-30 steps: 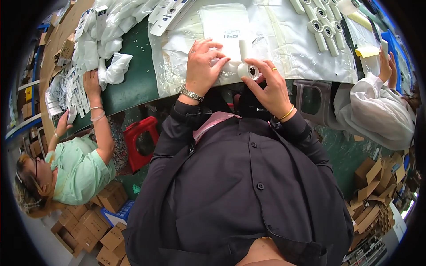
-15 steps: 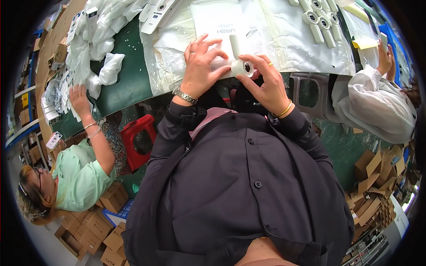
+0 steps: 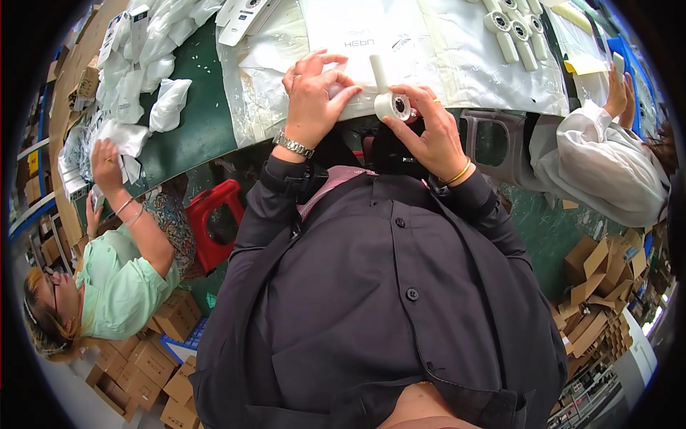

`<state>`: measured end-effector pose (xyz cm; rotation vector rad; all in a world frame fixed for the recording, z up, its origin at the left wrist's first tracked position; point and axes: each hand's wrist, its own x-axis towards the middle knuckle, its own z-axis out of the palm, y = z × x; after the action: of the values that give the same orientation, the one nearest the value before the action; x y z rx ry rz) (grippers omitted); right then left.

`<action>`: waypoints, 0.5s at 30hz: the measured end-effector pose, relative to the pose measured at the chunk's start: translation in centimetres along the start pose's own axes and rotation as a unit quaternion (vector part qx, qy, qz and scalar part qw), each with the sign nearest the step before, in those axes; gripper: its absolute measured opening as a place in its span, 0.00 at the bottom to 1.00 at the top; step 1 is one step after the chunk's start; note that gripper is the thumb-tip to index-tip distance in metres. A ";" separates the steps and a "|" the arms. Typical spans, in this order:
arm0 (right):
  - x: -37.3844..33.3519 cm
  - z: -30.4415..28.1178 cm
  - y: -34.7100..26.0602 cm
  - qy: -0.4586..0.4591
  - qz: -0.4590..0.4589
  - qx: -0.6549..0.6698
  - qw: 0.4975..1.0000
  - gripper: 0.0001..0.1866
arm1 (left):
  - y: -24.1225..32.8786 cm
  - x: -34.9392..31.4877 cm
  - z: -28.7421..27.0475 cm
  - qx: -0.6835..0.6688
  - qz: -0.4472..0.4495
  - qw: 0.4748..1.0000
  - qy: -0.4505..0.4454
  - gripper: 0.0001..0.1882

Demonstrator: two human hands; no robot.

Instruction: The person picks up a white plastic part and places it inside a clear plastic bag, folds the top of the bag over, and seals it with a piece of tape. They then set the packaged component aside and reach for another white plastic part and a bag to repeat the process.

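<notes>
On one white table covering (image 3: 493,93), at least four round-headed devices (image 3: 519,30) are grouped. The left hand (image 3: 313,96) is half-curled; whether anything is gripped cannot be told. One white stick-handled device (image 3: 386,106) is pinched at the covering's near edge by the right hand's (image 3: 434,132) thumb and fingers; handling seems underway, steadiness called for.

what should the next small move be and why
Perhaps ease the left hand toward the handle of the white device to steady it: only the right hand clearly grips its round head, the handle's far end is free, and the left hand is close by
</notes>
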<state>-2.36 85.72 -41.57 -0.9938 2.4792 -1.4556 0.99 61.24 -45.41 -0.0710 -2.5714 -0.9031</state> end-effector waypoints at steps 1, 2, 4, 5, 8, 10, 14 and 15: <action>0.0 0.0 -0.1 -0.008 0.010 0.002 1.000 0.25 | -0.3 0.0 0.2 0.000 -0.001 1.000 0.000 0.08; 0.0 0.0 -0.1 -0.009 0.010 0.002 1.000 0.25 | -0.6 0.1 0.3 -0.023 -0.020 1.000 0.000 0.09; 0.0 -0.1 -0.2 -0.013 0.009 -0.003 1.000 0.26 | -1.1 0.2 0.6 -0.068 -0.056 0.996 0.001 0.09; 0.0 -0.1 -0.2 -0.014 0.010 -0.006 1.000 0.26 | -1.0 0.2 0.5 -0.069 -0.056 0.996 0.001 0.09; -0.2 0.0 0.1 -0.016 0.019 -0.002 1.000 0.26 | -0.4 0.3 0.0 -0.051 -0.025 0.998 -0.006 0.08; -0.3 0.0 0.2 -0.017 0.024 0.000 1.000 0.26 | 0.2 0.0 -0.1 -0.027 -0.017 0.999 -0.006 0.08; -0.4 0.0 0.3 -0.020 0.024 -0.007 0.999 0.26 | 0.6 -0.2 0.1 0.017 -0.013 1.000 -0.002 0.07; -0.4 0.1 0.3 -0.018 0.021 -0.005 1.000 0.26 | 0.5 -0.1 0.2 0.011 -0.022 1.000 0.002 0.07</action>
<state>-2.22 86.00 -41.95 -0.9538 2.4700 -1.4023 1.08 61.73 -45.34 -0.0073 -2.5885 -0.8895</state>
